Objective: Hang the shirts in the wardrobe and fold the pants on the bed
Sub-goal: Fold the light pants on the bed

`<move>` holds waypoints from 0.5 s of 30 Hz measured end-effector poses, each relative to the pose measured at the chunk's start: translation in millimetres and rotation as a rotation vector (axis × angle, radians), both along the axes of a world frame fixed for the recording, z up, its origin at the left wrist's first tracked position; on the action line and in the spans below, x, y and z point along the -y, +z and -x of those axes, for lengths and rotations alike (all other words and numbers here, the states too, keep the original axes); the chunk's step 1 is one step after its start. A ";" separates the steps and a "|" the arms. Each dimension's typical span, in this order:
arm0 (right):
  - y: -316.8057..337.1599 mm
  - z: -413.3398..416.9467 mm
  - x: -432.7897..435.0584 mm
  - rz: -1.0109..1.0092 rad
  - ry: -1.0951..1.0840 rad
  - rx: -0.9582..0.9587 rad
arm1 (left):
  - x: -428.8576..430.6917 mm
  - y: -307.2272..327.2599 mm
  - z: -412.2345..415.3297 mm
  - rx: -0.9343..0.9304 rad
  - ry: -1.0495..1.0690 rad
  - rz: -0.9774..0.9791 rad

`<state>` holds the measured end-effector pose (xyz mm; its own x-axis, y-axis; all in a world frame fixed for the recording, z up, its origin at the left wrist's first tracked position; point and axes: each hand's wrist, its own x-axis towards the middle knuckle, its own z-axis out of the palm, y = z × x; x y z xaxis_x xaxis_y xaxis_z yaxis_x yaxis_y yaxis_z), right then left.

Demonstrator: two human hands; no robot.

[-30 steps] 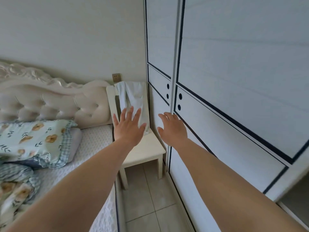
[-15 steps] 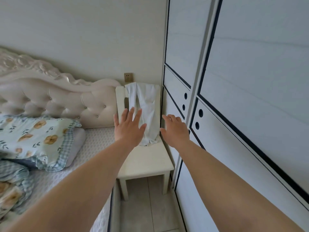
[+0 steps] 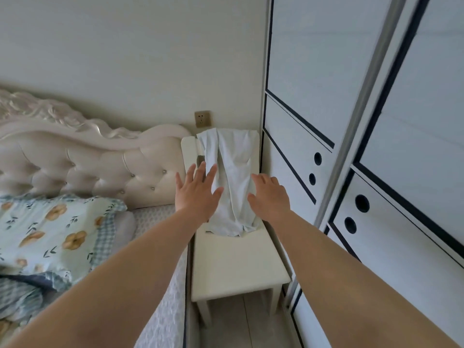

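a home bedroom: bed (image 3: 155,222), wardrobe (image 3: 326,71), pillow (image 3: 50,229)

Chair (image 3: 236,262) wedged between bed (image 3: 153,216) and wardrobe (image 3: 313,71), seat front open.

Pale whites and creams, with one flowered patch.
Between the fingers (image 3: 210,172) is a pale blue-white cloth garment (image 3: 233,177) over a plain cream wooden chair (image 3: 238,267). Right of them are white wardrobe doors (image 3: 313,71), lined in dark navy and dotted with black round holes. Left of them are a cream button-tufted headboard (image 3: 100,167) and a mint fabric pillow (image 3: 50,229) printed with orange flowers and edged in blue check. Beyond them is a brass-coloured square wall socket (image 3: 202,119).
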<state>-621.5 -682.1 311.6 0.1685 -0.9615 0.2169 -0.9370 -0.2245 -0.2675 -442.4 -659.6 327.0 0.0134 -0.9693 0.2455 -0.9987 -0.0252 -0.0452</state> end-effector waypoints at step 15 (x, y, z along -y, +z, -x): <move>-24.2 -32.4 201.5 -0.184 0.032 -0.041 | 195.2 -32.6 -35.2 -0.013 0.017 -0.072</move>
